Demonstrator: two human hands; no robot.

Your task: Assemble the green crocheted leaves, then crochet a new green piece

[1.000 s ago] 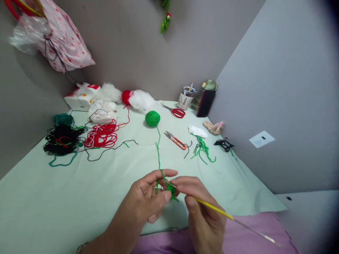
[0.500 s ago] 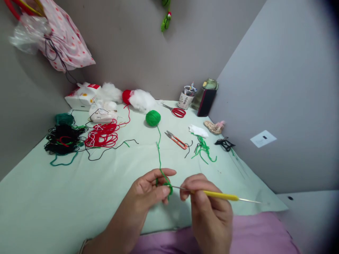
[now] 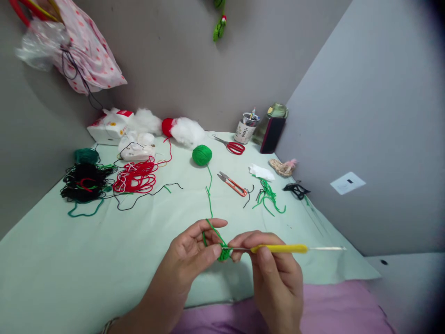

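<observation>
Spread from four o'clock round to eight about mid-view: the table (image 3: 104, 260), smooth, pale mint, faintly creased. At half past six, the left hand (image 3: 189, 255), thumb and fingers pinching a green crocheted piece (image 3: 224, 254), index finger outstretched beneath the strand (image 3: 210, 204); with too slack a pinch, a likely twist of the work. At five, the right hand (image 3: 276, 273), thumb and fingers wrapped round the crochet hook (image 3: 285, 249); from a hasty pull, probable loss of a loop. Just below nine, a red tangle (image 3: 135, 177), smooth and cord-like, well apart from the work, so little threat.

Between four and five, the crochet hook: flattened yellow grip, slim metal ends, one against the crocheted piece; passage through a stitch too small to tell. Near centre towards ten, the green ball (image 3: 202, 155), round, neatly wound, prone to rolling under a sharp tug. Near centre towards five, snips (image 3: 231, 183), orange-handled, pointed, a possible snag for drifting fibre. At six, the crocheted piece: small, rounded, bumpy. Thinnest, the strand, kinked partway: a potential cause of uneven tension.
</observation>
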